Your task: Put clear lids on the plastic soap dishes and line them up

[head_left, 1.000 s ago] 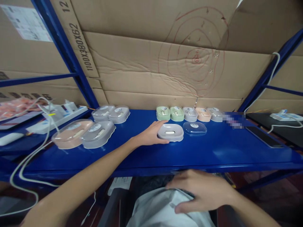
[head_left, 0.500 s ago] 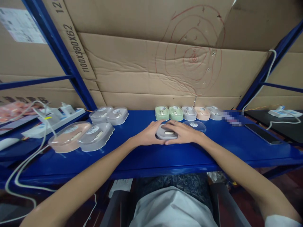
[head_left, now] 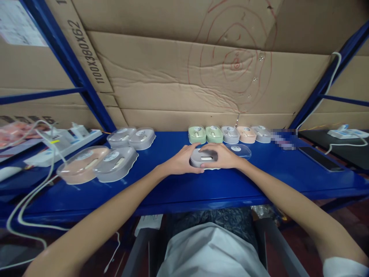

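A: What lies just beyond the grip?
B: A row of five small cases (head_left: 229, 134) along the cardboard wall (head_left: 178, 77): two green, one grey, one peach, one grey. Just right of the grip sits a clear lid (head_left: 241, 150).

A: And to the left of it?
B: Two grey cases (head_left: 131, 137) at the back of the blue shelf (head_left: 178, 188), and nearer, well left of the grip, a peach case (head_left: 77, 169) touching a grey one (head_left: 115, 164), both larger.

A: Farther out?
B: Far left, a white power strip (head_left: 69, 142) with a white cable (head_left: 25, 200) looping down. Far right, a dark phone (head_left: 319, 158) lying flat, and another power strip (head_left: 346, 133) beyond it.
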`<move>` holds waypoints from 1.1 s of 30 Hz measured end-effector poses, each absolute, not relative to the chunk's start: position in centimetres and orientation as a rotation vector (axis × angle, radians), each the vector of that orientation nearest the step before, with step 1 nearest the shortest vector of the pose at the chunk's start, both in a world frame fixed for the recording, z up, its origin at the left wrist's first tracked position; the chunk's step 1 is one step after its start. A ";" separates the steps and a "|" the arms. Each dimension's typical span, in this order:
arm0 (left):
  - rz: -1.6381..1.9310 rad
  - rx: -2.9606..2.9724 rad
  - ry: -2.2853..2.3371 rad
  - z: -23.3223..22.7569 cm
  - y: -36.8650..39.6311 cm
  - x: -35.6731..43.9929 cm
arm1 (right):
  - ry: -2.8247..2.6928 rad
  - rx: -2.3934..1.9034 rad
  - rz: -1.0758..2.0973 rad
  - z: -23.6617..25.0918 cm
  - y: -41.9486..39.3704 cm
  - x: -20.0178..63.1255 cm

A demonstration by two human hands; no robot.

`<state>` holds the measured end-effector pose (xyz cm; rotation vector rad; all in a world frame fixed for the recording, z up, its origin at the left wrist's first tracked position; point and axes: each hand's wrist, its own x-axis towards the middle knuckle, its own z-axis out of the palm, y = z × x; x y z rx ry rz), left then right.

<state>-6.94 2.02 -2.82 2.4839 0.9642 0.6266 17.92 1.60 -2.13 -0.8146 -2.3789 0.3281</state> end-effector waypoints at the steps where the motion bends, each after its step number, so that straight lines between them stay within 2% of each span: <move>1: 0.623 2.474 0.972 -2.8 2.0 -7.0 | -2.350 -0.818 0.354 -2.2 1.6 18.0; 11: 0.659 2.393 1.003 -2.2 1.7 -6.8 | -2.000 -0.904 0.715 -1.2 3.0 19.3; 15: 0.617 2.397 1.030 -2.0 1.6 -6.9 | -1.637 -0.943 1.054 -0.1 3.5 20.4; 18: 0.601 2.383 1.052 -1.9 1.5 -6.9 | -1.424 -0.814 1.266 0.7 3.6 20.9; 28: 0.585 2.402 1.043 -2.3 1.9 -7.0 | -1.407 -0.750 1.241 1.1 3.8 21.1; 33: 0.593 2.399 1.035 -2.3 1.8 -7.1 | -1.709 -0.887 0.892 0.2 3.4 20.7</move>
